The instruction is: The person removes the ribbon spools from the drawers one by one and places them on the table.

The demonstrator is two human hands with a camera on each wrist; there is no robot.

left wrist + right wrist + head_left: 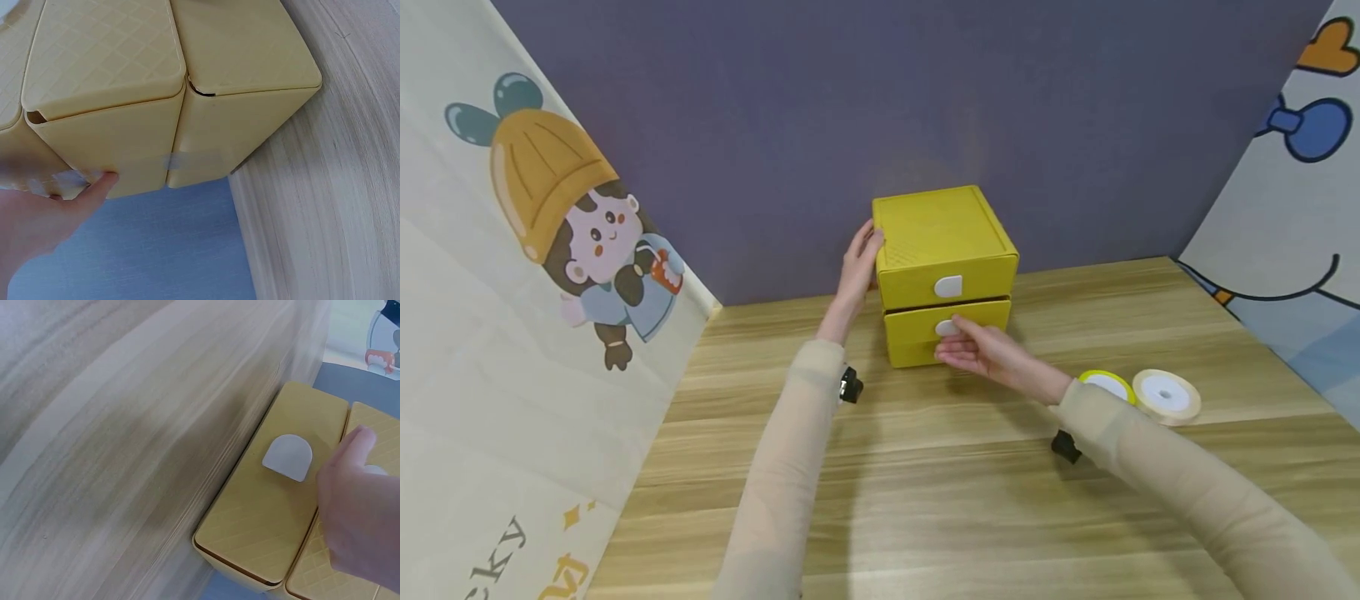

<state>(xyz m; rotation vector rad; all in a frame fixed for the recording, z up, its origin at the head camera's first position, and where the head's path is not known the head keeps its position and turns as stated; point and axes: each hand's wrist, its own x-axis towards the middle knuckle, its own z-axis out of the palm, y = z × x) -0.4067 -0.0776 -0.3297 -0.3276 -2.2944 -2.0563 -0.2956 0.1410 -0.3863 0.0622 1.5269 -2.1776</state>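
While a yellow box [940,233] near the tabletop's [925,500] back edge is touched by the loose left grip [859,262], the right grip's [988,350] hold can't be told.

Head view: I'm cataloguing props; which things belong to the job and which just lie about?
In the job: yellow drawer box, left hand touching its side; white pull tab, right hand at it.
Apparently lying about: yellow ribbon spool, cream ribbon spool.
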